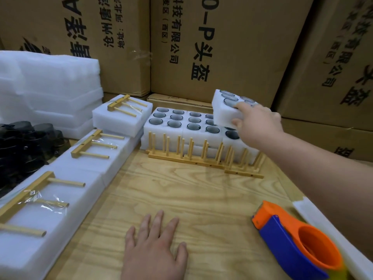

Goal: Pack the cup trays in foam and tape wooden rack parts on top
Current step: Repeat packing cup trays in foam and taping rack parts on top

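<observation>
At the far right, the right hand [255, 123] pinches a white foam cup tray [226, 110] by its near edge, tilted above the other trays [181, 126]; it looks light, soft-sided and fragile inside, while the left hand [155, 247] lies spread on the wooden table [201, 199].

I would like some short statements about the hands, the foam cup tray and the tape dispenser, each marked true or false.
1. The right hand grips a foam cup tray raised above the other trays. True.
2. The left hand holds the tape dispenser. False: it lies flat on the wooden table, and the dispenser stands apart near the right forearm.
3. Wooden rack parts stand in front of the trays at the back. True.
4. The packed foam bundles on the left have nothing on top. False: wooden pieces are taped on them.
5. Cardboard boxes stand behind the table. True.
</observation>
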`<state>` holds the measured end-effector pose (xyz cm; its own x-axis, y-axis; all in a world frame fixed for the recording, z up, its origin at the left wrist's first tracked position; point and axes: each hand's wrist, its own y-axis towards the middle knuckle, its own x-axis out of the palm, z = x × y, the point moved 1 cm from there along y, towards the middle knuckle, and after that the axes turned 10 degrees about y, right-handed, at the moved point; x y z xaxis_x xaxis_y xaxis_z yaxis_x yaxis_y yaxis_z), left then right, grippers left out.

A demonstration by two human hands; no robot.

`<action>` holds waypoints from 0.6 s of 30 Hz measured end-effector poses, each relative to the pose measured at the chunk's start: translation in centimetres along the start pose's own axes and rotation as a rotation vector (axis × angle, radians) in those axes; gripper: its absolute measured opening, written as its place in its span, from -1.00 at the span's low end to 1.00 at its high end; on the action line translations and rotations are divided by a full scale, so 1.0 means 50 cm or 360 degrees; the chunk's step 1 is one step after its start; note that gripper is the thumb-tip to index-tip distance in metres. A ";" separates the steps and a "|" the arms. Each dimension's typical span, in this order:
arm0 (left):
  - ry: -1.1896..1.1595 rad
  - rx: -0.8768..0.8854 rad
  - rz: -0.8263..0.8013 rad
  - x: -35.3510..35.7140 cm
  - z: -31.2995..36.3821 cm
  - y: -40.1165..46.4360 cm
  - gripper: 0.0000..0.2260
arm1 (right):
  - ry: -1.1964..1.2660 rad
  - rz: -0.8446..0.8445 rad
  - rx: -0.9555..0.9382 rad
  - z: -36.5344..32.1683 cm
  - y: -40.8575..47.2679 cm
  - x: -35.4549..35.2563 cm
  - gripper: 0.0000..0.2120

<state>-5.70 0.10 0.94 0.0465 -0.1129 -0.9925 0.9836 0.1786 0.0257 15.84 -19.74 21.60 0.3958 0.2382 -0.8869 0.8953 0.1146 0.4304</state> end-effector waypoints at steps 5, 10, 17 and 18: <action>-0.0132 0.0004 -0.0013 0.002 -0.007 0.009 -0.31 | 0.0180 -0.0083 -0.0166 -0.077 -0.138 -0.099 -0.60; -0.0388 0.0089 -0.0049 -0.009 -0.014 0.034 -0.32 | 0.0232 -0.0224 -0.0268 -0.118 -0.317 -0.150 -0.58; -0.0444 0.0130 -0.0127 -0.023 -0.020 0.043 -0.35 | 0.0236 -0.0267 -0.0321 -0.125 -0.547 -0.109 -0.62; -0.0403 0.0151 -0.0126 -0.022 -0.021 0.039 -0.37 | 0.0245 -0.0236 -0.0334 -0.124 -0.565 -0.099 -0.62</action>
<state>-4.00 1.63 1.97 -0.0007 -0.3657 -0.9307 0.9973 0.0686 -0.0277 -12.68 -18.17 14.87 0.2137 0.3456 -0.9137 0.8729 0.3525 0.3374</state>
